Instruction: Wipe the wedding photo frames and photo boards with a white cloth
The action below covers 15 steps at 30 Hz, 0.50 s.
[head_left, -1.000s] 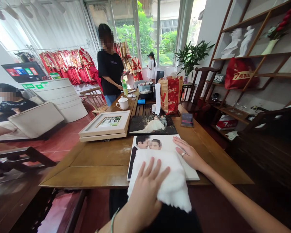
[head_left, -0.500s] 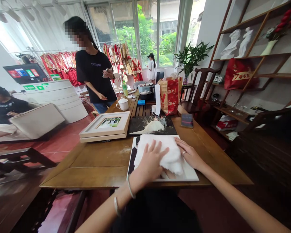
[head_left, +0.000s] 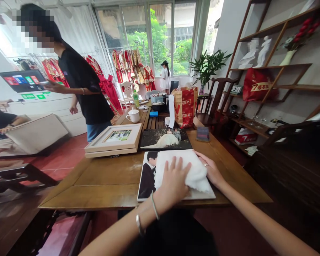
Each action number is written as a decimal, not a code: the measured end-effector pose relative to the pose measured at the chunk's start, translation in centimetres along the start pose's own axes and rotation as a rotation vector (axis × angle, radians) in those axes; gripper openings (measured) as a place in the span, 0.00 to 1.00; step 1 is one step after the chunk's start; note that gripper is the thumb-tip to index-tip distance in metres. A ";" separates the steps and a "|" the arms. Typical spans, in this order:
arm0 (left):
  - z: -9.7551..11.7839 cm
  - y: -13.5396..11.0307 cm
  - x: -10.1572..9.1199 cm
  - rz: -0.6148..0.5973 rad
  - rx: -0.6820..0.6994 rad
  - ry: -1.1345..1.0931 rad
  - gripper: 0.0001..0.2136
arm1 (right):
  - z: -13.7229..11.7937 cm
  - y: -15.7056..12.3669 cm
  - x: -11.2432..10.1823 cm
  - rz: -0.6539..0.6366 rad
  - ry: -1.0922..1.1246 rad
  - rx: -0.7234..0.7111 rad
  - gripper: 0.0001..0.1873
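Observation:
My left hand [head_left: 175,182] lies flat with spread fingers on a folded white cloth [head_left: 198,170]. The cloth rests on a photo panel [head_left: 146,183] printed with a figure in a dark suit; it hides much of the picture. At the panel's right side, my right hand [head_left: 212,172] has its fingers stretched along the edge, touching the cloth's border; its underside is hidden. Just beyond lies a dark photo panel [head_left: 165,139] showing a white gown. Left of that, a pale picture frame [head_left: 114,140] lies face up, stacked on another flat piece.
The wooden table [head_left: 96,181] also bears a white lidded cup [head_left: 133,116], a red-and-brown paper bag [head_left: 186,106], a blue box [head_left: 154,114] and a small dark stand [head_left: 203,134]. A person in black [head_left: 81,85] stands beyond the left side. Shelves [head_left: 277,65] rise at right.
My left hand and the cloth have shifted right across the panel, uncovering more of the suited figure. The standing person has moved left and turned, phone hand stretched out.

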<state>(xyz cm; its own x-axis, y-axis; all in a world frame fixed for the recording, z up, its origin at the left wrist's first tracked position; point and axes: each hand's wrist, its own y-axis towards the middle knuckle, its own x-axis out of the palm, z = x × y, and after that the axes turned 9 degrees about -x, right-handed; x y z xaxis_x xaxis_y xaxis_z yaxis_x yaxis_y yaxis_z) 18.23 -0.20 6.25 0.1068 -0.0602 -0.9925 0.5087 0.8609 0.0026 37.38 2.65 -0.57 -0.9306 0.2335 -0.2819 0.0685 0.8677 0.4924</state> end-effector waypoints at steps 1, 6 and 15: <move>-0.4 1.1 -0.3 0.009 -0.002 0.021 0.35 | -0.1 0.0 0.0 0.005 -0.008 0.003 0.22; -2.2 4.7 -0.9 0.035 0.078 0.059 0.32 | -0.1 -0.2 0.2 0.001 -0.033 -0.004 0.24; 0.0 -4.5 -0.3 -0.144 -0.027 -0.007 0.40 | 0.4 0.1 0.7 -0.135 -0.221 -0.157 0.24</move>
<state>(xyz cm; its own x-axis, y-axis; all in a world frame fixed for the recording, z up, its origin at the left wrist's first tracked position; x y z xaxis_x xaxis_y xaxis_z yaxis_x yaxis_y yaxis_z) 15.94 -4.02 6.58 0.0402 -0.1875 -0.9814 0.4959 0.8565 -0.1433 36.92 3.12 -1.05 -0.8255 0.2254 -0.5174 -0.1231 0.8228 0.5548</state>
